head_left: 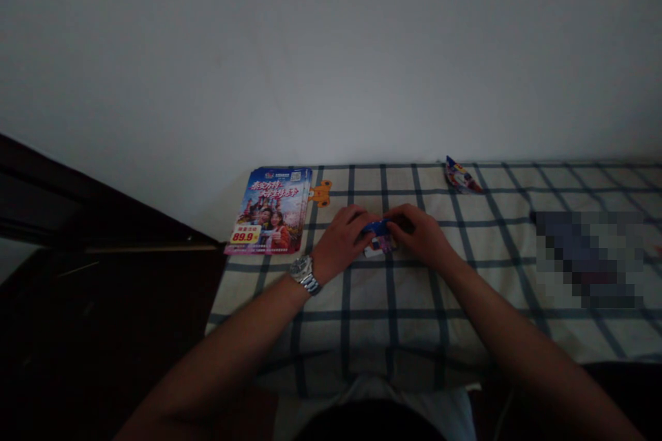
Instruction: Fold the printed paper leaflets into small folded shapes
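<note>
My left hand (pixel 344 234), with a metal watch (pixel 305 274) on its wrist, has its fingers pressed on the left side of a folded flyer (pixel 380 242). This small piece of paper shows blue, purple and white print and lies on the checked cloth. My right hand (pixel 418 233) pinches its upper right edge between thumb and fingers. Parts of the flyer are hidden under the fingers. Left of my hands lies a stack of printed flyers (pixel 272 210), with a yellow bear-shaped piece (pixel 321 193) at its right edge.
A folded printed paper piece (pixel 462 178) stands by the wall at the back right. Farther right, a dark blurred-out object (pixel 587 258) lies on the checked cloth (pixel 465 289). The cloth-covered surface meets a white wall (pixel 362 62) behind; its left edge drops to a dark area.
</note>
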The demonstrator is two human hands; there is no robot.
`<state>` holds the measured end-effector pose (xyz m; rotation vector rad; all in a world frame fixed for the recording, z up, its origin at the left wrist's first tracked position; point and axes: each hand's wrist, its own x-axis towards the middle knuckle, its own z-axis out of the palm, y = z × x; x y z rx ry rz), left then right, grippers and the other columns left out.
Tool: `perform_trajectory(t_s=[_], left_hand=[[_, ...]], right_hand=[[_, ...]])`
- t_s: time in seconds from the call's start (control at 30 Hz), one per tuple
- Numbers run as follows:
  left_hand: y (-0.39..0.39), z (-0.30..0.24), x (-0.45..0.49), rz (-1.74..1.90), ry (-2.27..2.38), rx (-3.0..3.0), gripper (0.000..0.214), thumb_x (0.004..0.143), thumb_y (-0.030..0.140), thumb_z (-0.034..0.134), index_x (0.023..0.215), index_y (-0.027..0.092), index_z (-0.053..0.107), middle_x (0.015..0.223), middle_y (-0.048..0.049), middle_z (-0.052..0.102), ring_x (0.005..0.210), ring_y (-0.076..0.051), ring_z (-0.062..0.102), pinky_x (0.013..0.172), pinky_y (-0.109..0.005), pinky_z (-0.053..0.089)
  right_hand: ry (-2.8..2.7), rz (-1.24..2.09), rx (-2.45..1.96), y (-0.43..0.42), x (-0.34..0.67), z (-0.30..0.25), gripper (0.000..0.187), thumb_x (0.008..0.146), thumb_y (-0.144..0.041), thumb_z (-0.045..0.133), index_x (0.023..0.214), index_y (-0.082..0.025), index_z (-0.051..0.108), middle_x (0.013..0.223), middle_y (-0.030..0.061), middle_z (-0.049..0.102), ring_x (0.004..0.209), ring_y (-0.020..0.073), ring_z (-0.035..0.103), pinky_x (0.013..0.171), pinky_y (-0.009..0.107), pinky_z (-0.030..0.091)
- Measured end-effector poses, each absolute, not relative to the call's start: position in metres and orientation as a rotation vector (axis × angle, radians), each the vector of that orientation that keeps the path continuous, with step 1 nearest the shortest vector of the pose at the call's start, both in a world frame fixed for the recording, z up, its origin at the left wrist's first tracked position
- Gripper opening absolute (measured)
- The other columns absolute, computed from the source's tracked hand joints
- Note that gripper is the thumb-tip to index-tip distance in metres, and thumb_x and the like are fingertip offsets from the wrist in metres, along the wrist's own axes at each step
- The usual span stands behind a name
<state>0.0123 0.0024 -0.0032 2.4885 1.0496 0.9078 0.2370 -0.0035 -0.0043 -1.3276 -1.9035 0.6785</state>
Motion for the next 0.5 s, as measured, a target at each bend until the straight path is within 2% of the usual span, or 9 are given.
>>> perform_trajectory(t_s=[0.13,0.33,0.5], left_hand=[[0.0006,0.0024,0.0108,0.952,1.120,2.357,0.028,0.096,0.026,0.064,0.124,0.023,0.061,0.119,-0.0071,0.058,0.113,-0.022,0.058,0.102,-0.039,0.051],[0.0042,0.0024,0.0067,1.024,1.216,2.164,0.015,0.100,0.031,0.055,0.108,0.019,0.061,0.101,-0.0048,0.063,0.089,-0.018,0.062,0.082,-0.033,0.054],[0.0059,-0.0009,0.0068,1.020,1.210,2.127,0.016,0.101,0.033,0.056,0.104,0.019,0.061,0.096,-0.0031,0.065,0.085,-0.017,0.063,0.079,-0.031,0.052]], right_hand=[[-1.804,0.830,-1.323,-0.0051,0.2373,-0.0037,0.016,0.092,-0.031,0.064,0.105,-0.023,0.066,0.091,0.0035,0.074,0.082,0.0207,0.071,0.076,0.036,0.058],[-1.707,0.828,-1.274,-0.0041,0.2394,-0.0047,0.017,0.091,-0.037,0.067,0.101,-0.024,0.065,0.091,0.0033,0.073,0.084,0.0214,0.072,0.079,0.037,0.060],[-1.693,0.844,-1.262,-0.0032,0.2400,-0.0060,0.016,0.091,-0.036,0.068,0.101,-0.024,0.065,0.091,0.0027,0.073,0.083,0.0203,0.071,0.079,0.036,0.059]])
